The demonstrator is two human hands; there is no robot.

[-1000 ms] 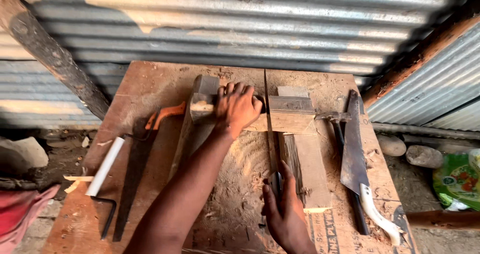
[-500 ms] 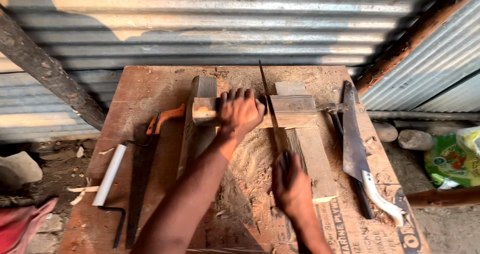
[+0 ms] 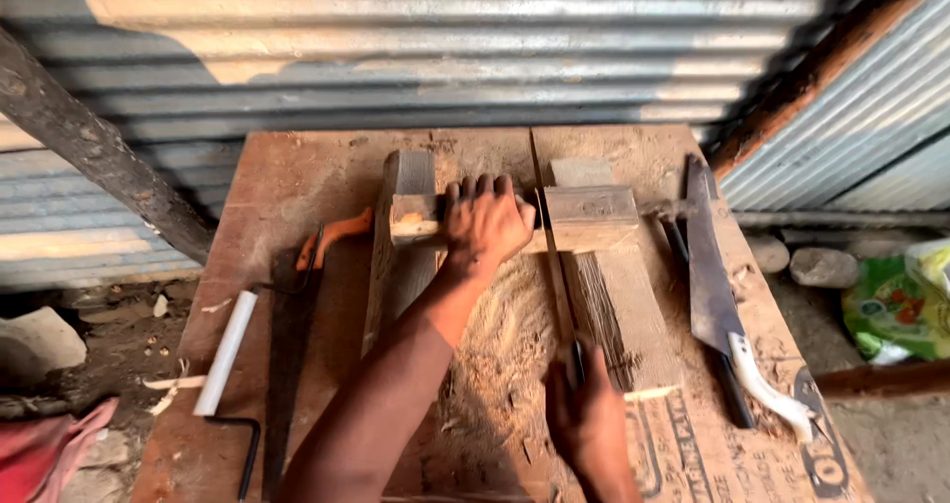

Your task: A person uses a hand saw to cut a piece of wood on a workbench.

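where corrugated metal walls [image 3: 445,58] meet, a sawdust-strewn wooden workbench [image 3: 297,182] stands.

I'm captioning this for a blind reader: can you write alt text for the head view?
A left hand presses a wood block onto a dusty workbench while the right hand holds a thin saw in a cut through it. A machete lies to the right, a white tube to the left.

wood block [image 3: 592,216] | pale, lying crosswise on bench | saw blade [image 3: 550,236] | thin, apparently in cut
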